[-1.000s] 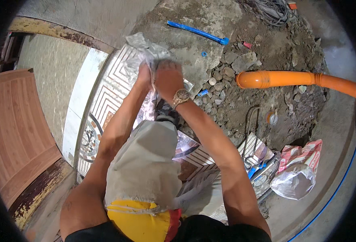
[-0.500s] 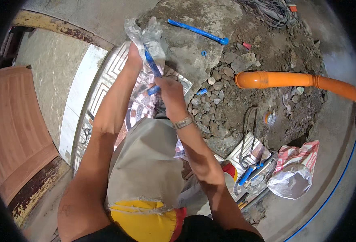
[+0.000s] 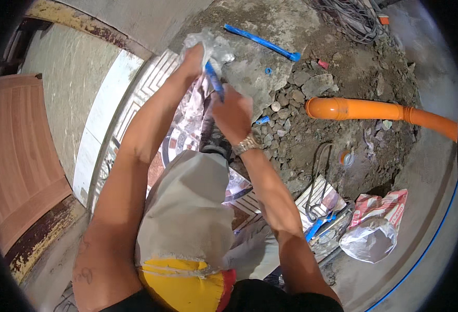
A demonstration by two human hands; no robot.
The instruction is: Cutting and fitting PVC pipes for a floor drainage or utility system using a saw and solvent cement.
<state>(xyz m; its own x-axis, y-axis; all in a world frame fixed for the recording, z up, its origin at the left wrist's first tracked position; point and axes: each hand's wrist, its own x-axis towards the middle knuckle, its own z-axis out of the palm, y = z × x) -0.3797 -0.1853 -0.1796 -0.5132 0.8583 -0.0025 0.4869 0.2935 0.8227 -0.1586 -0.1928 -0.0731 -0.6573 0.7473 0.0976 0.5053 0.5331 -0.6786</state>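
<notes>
Blue pipe (image 3: 215, 82) in right hand (image 3: 232, 112), rubble edge (image 3: 278, 127) near

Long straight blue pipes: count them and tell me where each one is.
2. The held pipe runs from clear plastic at the left hand to the right hand, partly covered; the loose pipe lies on the ground beyond them, to the right. Others may be hidden.

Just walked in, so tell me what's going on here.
A person's left hand holds crumpled clear plastic against a blue pipe, which the right hand grips lower down. Whether the pipe's far end is inside the plastic is unclear. Beyond, an elbowed blue length lies loose; an orange pipe lies to the right.
</notes>
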